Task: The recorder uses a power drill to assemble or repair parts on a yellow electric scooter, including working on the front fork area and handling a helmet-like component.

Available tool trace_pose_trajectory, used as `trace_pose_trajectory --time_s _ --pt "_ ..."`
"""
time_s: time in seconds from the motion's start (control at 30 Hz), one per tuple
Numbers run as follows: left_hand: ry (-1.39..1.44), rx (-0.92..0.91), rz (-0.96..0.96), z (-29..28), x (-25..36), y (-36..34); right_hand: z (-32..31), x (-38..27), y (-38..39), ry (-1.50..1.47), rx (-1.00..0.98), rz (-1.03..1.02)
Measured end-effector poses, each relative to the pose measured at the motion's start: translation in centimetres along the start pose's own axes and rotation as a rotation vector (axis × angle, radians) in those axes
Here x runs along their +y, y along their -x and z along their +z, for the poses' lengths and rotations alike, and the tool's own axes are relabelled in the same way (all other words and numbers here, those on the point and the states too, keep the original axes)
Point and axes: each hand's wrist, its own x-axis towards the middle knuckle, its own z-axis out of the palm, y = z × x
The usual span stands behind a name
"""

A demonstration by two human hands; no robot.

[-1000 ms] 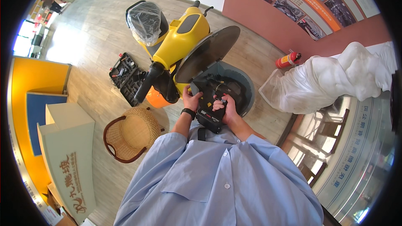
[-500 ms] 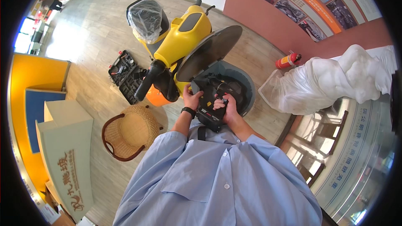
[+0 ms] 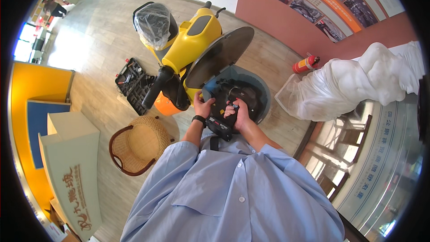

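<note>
My right hand [image 3: 240, 114] is wrapped around the grip of a black cordless drill [image 3: 219, 128], its battery pack pointing back toward my body. The drill's front end reaches into the grey-blue storage box [image 3: 267, 101] of a yellow scooter [image 3: 193, 39]. At the box's near left rim, my left hand [image 3: 203, 106] grips the edge with thumb and fingers. The box's dark round lid [image 3: 220, 57] is tilted up on the left side. Dark contents inside the box are partly hidden by the drill and my hand, and the drill's tip cannot be made out.
An opened black tool case [image 3: 133, 85] lies on the floor to the left. Nearer stands a wicker chair [image 3: 142, 142]. A fire extinguisher [image 3: 306, 64] and a plastic-wrapped white object [image 3: 345, 83] stand at the right. A pale counter [image 3: 71, 170] is far left.
The view has shifted slightly. The drill's battery end has swung a little to the left, while both hands keep nearly the same grip.
</note>
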Motion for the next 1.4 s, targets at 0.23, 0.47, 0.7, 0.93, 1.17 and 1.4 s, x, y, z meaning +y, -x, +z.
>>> trace_pose_trajectory --time_s 0.23,0.47,0.7,0.93,1.17,1.4 --pt "0.024 -0.006 0.013 0.0 -0.3 -0.1 -0.1 -0.1 -0.1 -0.004 -0.017 0.006" --pt "0.015 0.000 0.021 0.0 -0.3 -0.1 -0.4 -0.1 -0.1 -0.023 -0.055 0.014" --pt "0.047 0.001 0.020 0.0 -0.2 -0.1 -0.7 0.0 -0.2 -0.040 -0.075 0.011" --pt "0.080 -0.021 -0.003 0.0 -0.2 -0.2 -0.9 -0.5 -0.4 -0.156 -0.074 0.038" --pt "0.063 0.007 0.033 -0.1 -0.5 -0.2 -0.7 0.0 0.0 -0.050 -0.083 0.002" --pt "0.013 0.010 0.012 0.2 0.4 0.2 -0.7 -0.3 0.1 -0.038 -0.063 -0.006"
